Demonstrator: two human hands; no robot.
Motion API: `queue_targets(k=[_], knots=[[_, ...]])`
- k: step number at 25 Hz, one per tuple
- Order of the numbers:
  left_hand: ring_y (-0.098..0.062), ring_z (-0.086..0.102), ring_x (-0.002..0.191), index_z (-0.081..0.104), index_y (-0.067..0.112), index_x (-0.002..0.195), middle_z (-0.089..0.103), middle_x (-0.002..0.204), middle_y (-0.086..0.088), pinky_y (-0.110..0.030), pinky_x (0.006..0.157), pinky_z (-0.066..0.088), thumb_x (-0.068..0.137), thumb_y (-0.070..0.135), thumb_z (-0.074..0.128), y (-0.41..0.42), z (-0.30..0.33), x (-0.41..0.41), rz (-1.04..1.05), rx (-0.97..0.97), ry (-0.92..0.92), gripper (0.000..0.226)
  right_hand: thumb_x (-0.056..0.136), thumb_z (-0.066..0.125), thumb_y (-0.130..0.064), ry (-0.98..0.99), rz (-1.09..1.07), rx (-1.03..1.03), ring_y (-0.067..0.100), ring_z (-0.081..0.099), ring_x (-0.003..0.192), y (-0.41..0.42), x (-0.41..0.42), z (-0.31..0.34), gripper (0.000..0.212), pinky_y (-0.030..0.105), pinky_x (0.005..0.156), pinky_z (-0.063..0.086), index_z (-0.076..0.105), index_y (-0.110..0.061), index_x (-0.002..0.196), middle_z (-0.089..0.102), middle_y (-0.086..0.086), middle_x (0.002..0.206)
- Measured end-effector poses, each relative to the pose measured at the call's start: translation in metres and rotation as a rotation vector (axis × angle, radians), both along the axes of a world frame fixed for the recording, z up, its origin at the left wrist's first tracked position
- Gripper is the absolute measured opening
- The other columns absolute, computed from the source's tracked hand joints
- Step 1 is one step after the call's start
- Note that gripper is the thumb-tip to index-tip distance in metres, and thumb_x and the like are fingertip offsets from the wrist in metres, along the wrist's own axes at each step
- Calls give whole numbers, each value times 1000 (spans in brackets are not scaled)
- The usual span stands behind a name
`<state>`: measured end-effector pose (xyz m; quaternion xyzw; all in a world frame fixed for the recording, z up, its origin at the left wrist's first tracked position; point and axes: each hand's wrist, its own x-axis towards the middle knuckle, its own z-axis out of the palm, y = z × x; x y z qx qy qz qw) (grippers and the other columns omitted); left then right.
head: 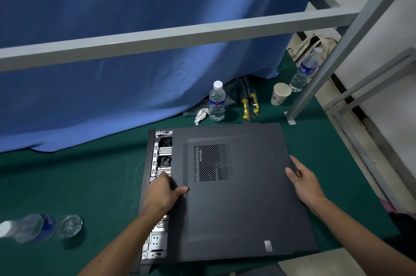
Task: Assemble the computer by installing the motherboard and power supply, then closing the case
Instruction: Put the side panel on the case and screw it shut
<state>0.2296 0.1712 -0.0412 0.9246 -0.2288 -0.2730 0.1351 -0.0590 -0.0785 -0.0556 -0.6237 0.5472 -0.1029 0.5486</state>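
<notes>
The computer case (pixel 146 176) lies on its side on the green table. A dark side panel (pixel 243 208) with a perforated vent lies on top of it, shifted right, so a strip of the metal interior (pixel 161 158) shows along the left. My left hand (pixel 162 194) grips the panel's left edge, thumb on top, fingers curled under. At the panel's right edge my right hand (pixel 304 182) holds on with the thumb on top. Motherboard and power supply are hidden under the panel.
A water bottle (pixel 216 102), crumpled tissue (pixel 201 115) and yellow-handled tools (pixel 248 104) lie behind the case. A paper cup (pixel 279 93) and a second bottle (pixel 304 72) stand at back right. Another bottle (pixel 40 228) lies at left. A grey frame bar (pixel 180 34) crosses overhead.
</notes>
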Motion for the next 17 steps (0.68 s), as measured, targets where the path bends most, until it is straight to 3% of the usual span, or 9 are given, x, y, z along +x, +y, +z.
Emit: queue_targets(k=[5, 11, 15, 17], knots=[[-26, 59, 88, 46, 14, 91, 58, 86, -1, -31, 68, 38, 80, 51, 77, -11, -4, -10, -4, -20, 22, 50, 102, 52, -21, 27, -20, -32, 2, 40, 125, -6, -7, 4, 52, 28, 111, 32, 36, -26, 151, 45, -9, 146], [-24, 56, 83, 47, 14, 90, 58, 85, 0, -31, 67, 38, 79, 49, 78, -7, -7, -3, 27, -31, 29, 48, 104, 48, -19, 12, -40, -32, 8, 44, 130, 4, -2, -2, 51, 36, 115, 34, 36, -28, 152, 47, -10, 145], [-24, 57, 83, 50, 12, 90, 60, 84, -1, -31, 66, 37, 78, 47, 80, -9, -6, -3, 90, -16, 55, 48, 103, 51, -20, -12, -24, 0, 5, 46, 126, -4, -4, -4, 52, 27, 108, 36, 35, -30, 151, 49, -16, 137], [-24, 60, 84, 52, 11, 90, 61, 83, -1, -31, 61, 36, 77, 45, 82, -13, -5, -4, 121, -5, 83, 47, 102, 52, -21, -29, -5, 35, -5, 52, 117, -7, -8, -6, 52, 21, 101, 39, 35, -34, 150, 53, -23, 129]])
